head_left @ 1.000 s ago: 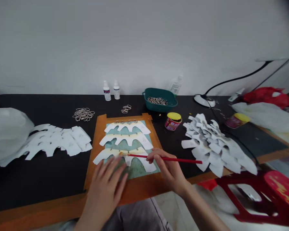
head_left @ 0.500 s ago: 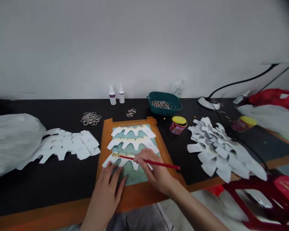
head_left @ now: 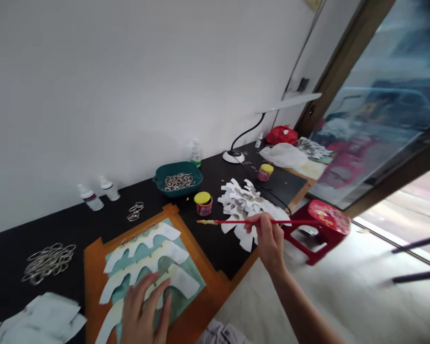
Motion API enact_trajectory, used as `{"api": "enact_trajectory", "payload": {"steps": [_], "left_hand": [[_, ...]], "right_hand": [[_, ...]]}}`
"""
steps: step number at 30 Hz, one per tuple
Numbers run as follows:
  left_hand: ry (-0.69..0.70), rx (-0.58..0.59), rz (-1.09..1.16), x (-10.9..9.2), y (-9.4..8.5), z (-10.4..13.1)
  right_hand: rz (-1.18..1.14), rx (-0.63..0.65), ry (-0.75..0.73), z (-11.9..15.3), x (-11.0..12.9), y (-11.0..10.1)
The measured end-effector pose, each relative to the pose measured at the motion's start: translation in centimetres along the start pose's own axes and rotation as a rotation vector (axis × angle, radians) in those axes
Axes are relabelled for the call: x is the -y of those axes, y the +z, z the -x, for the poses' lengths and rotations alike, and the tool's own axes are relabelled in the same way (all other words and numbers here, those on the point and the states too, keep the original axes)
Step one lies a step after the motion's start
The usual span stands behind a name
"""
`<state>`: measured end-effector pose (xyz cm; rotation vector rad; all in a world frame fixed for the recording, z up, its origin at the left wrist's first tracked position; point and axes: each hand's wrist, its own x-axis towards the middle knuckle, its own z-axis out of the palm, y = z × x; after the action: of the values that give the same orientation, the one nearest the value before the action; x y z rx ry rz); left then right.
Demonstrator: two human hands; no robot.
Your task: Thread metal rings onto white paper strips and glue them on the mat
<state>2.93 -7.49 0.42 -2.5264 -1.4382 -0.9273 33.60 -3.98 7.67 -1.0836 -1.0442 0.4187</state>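
Observation:
My right hand [head_left: 270, 241] grips a thin red paintbrush [head_left: 232, 221], held level in the air right of the mat. Yellowish paste coats its bristles, which are near a small jar [head_left: 204, 208] with a yellow top. My left hand [head_left: 146, 306], fingers spread, rests over the nearest white scalloped piece [head_left: 183, 281] and hides part of it. Two more white pieces, a middle one [head_left: 174, 251] and a far one [head_left: 167, 231], lie on the green mat [head_left: 179, 303]. Yellowish smears mark their upper edges, and metal rings sit along the far one.
A green basin [head_left: 161, 177] holds metal rings; a ring pile [head_left: 50, 263] lies left. Two white bottles stand by the wall, one here [head_left: 91, 198]. White cut pieces [head_left: 245, 205] are heaped right, before a lamp base [head_left: 233, 156]. A red stool [head_left: 320, 229] stands beyond the table edge.
My right hand has lifted the brush off the nearest white piece and moved it right, toward the jar. My left hand stays on that piece. The view has turned right.

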Motion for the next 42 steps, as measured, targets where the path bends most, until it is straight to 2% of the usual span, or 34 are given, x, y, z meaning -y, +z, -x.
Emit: {"api": "enact_trajectory", "payload": {"steps": [1, 4, 6, 8, 11, 14, 17, 20, 23, 28, 32, 42], "left_hand": [[0.046, -0.022, 0.022, -0.6, 0.7, -2.7], [0.149, 0.036, 0.016, -2.2, 4.0, -11.3], [0.139, 0.078, -0.02, -2.5, 6.8, -16.2], [0.117, 0.14, -0.041, -2.3, 9.2, -19.7], [0.142, 0.248, 0.014, -1.7, 11.5, -22.2], [0.114, 0.3, 0.099, -1.4, 12.6, -22.8], [0.031, 0.294, 0.153, -1.2, 13.1, -22.9], [0.008, 0.31, 0.196, -1.0, 13.3, -23.1], [-0.013, 0.318, 0.213, -0.8, 13.4, -23.1], [0.04, 0.293, 0.216, -0.8, 13.4, -22.8], [0.119, 0.301, 0.127, -1.1, 13.2, -22.3], [0.106, 0.296, 0.062, -1.8, 13.5, -22.0]], "right_hand": [[-0.005, -0.04, -0.003, -0.2, 0.0, -0.6], [0.049, -0.071, -0.025, -0.9, 0.1, -2.5], [0.127, -0.073, -0.06, -1.6, -0.1, -3.9], [0.186, -0.102, -0.066, -2.3, -0.7, -5.3], [0.199, -0.155, 0.001, -3.2, -2.4, -6.7], [0.181, -0.137, 0.039, -4.0, -4.1, -6.2], [0.206, -0.068, 0.012, -4.8, -4.8, -4.1], [0.309, -0.006, -0.076, -5.7, -5.2, -1.9], [0.387, 0.066, -0.099, -6.6, -6.1, -0.1], [0.408, 0.204, -0.077, -6.7, -8.2, 1.8], [0.387, 0.237, -0.061, -5.8, -8.7, 2.3], [0.331, 0.177, 0.036, -4.6, -7.9, 1.8]]}}
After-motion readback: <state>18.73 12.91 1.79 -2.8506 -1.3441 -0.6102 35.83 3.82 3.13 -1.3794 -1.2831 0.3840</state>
